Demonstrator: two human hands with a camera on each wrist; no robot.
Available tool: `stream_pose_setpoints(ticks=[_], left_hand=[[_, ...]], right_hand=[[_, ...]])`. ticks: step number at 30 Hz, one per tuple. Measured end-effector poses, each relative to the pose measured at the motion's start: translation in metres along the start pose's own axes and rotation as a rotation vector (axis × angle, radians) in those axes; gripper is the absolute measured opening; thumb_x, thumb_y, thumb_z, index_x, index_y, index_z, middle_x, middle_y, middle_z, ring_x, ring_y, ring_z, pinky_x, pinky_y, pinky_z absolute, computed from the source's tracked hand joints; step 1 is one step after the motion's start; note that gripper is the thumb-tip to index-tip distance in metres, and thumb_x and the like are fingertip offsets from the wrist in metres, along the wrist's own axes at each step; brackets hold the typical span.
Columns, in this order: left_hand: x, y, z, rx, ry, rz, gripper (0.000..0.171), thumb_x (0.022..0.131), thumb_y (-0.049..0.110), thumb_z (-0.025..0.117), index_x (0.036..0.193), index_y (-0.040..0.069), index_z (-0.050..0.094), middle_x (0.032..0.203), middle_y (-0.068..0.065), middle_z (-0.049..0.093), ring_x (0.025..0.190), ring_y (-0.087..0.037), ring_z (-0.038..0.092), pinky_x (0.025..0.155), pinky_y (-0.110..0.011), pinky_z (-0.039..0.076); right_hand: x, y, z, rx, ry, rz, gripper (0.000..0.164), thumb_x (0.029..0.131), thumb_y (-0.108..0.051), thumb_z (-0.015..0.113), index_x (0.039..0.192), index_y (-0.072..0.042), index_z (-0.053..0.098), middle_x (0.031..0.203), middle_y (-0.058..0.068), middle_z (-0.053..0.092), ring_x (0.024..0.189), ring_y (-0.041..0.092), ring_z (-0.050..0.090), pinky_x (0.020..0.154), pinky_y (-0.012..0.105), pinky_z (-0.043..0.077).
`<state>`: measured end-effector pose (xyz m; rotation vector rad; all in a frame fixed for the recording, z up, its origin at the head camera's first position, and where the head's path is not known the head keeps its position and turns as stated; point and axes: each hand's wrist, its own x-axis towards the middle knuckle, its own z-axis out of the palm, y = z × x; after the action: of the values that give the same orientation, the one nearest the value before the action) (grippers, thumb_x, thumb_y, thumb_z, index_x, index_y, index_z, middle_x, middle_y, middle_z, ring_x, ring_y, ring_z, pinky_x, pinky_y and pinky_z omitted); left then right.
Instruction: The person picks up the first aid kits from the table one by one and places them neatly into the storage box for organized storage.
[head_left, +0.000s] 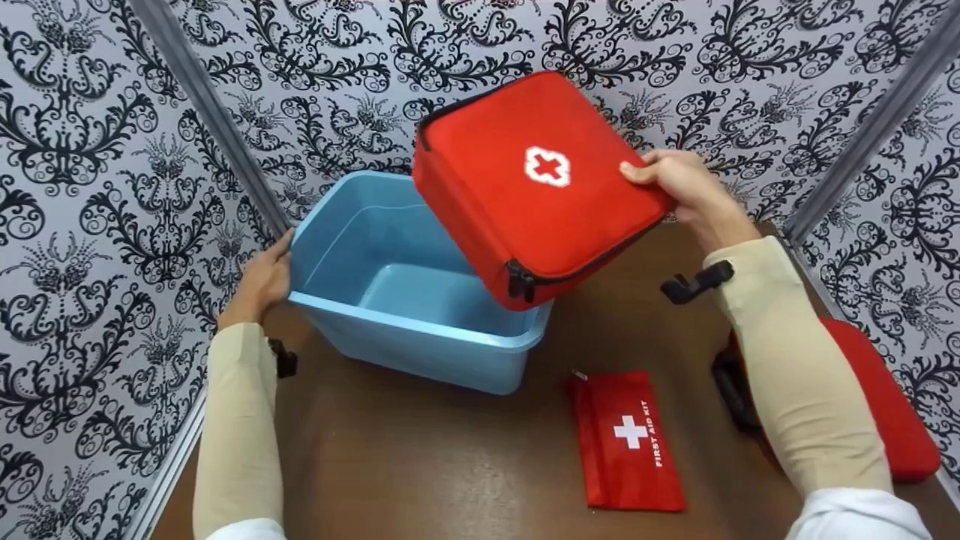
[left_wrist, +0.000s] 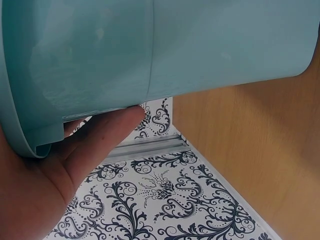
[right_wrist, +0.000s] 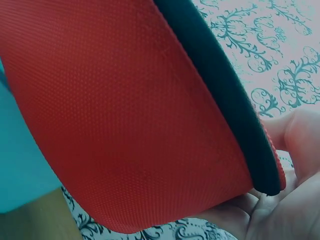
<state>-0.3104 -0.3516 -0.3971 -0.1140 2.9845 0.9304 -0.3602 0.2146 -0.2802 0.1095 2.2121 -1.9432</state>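
My right hand [head_left: 686,184] grips a corner of a red first aid bag [head_left: 495,202] with a white cross badge, thumb on top and fingers beneath. The bag is tilted in the air above the right part of a blue plastic tub [head_left: 412,326]. In the right wrist view the bag's red fabric [right_wrist: 125,115] and dark zip band fill most of the picture. My left hand [head_left: 264,279] touches the tub's left end, its fingers straight against the outer wall under the rim, as the left wrist view shows. The visible tub floor is bare.
A flat red first aid pouch [head_left: 628,442] lies on the brown table [head_left: 420,465] right of the tub. Partly hidden under my right forearm is a red case [head_left: 881,405] with a black handle. Patterned walls [head_left: 322,82] stand behind and at both sides.
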Motion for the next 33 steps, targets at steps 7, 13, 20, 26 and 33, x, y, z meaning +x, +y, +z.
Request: stream_pose_setpoints(ticks=[7,13,20,26,33], left_hand=[[0.000,0.000,-0.002,0.022,0.013,0.001,0.054,0.108,0.022,0.016,0.162,0.019,0.008,0.157,-0.039,0.021,0.143,-0.056,0.030,0.121,-0.064,0.021],[-0.001,0.002,0.000,0.009,0.008,-0.016,0.054,0.108,0.022,0.016,0.162,0.021,0.007,0.159,-0.036,0.020,0.147,-0.054,0.023,0.123,-0.064,0.018],[-0.003,0.003,0.001,-0.015,0.018,-0.025,0.054,0.108,0.025,0.015,0.162,0.024,0.008,0.159,-0.037,0.022,0.105,-0.044,0.054,0.115,-0.062,0.033],[-0.003,0.003,0.003,-0.047,0.008,-0.033,0.054,0.108,0.027,0.015,0.161,0.028,0.007,0.154,-0.038,0.031,0.085,-0.030,0.051,0.102,-0.057,0.043],[-0.002,0.002,0.003,-0.047,0.019,-0.015,0.055,0.108,0.024,0.015,0.162,0.023,0.009,0.158,-0.036,0.025,0.114,-0.046,0.048,0.117,-0.063,0.030]], right_hand=[[0.016,-0.008,0.025,-0.016,-0.057,-0.008,0.019,0.090,-0.017,0.075,0.098,-0.009,0.061,0.079,0.000,0.069,0.061,0.012,0.068,0.057,0.022,0.058],[0.030,-0.009,0.044,-0.060,-0.063,-0.046,0.017,0.089,-0.018,0.076,0.094,-0.011,0.061,0.080,-0.002,0.067,0.061,0.011,0.066,0.056,0.021,0.057],[0.042,-0.011,0.065,-0.074,-0.115,-0.079,0.014,0.092,-0.015,0.072,0.089,-0.012,0.058,0.078,-0.001,0.065,0.058,0.010,0.064,0.053,0.022,0.055],[0.048,-0.014,0.076,-0.124,-0.133,-0.088,0.012,0.094,-0.014,0.068,0.090,-0.012,0.057,0.082,0.000,0.063,0.060,0.010,0.062,0.054,0.021,0.055],[0.053,-0.016,0.094,-0.172,-0.146,-0.096,0.010,0.097,-0.016,0.065,0.094,-0.012,0.055,0.088,0.002,0.060,0.063,0.010,0.061,0.056,0.022,0.055]])
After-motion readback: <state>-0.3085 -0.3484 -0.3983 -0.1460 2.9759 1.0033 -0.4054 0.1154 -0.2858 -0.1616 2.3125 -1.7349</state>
